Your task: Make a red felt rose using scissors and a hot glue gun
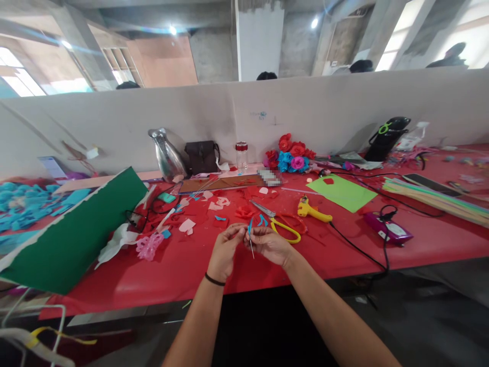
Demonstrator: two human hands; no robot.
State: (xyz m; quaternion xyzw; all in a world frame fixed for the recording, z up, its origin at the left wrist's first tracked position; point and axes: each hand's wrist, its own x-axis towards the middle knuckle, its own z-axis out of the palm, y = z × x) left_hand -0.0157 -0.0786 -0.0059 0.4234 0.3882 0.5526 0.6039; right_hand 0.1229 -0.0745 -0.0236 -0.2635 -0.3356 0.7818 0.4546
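- The left hand [224, 252] is pressing its thumb and forefinger together, seemingly on the near side of a slim, bright blue, paper-like piece [250, 227]
- The right hand [270, 245] is pinching that piece from the other side, with a thin, pale, straight stick [252, 252] pointing down between the hands
- Piece and stick are hanging between the hands, above the red-covered worktop [171, 283]
- The step in hand is probably fitting the blue piece around the stick's upper end; the next move is seemingly calling for a steady pinch and small fingertip adjustments
- Metal scissors with yellow and red handles [263, 208] are lying just beyond the right hand, a yellow pistol-shaped glue gun [314, 210] farther right
- Fingertips are hiding the join, leaving it unclear whether piece and stick are fastened or merely touching
- Beyond the hands, a pixelated patch [269, 177] is masking something unreadable
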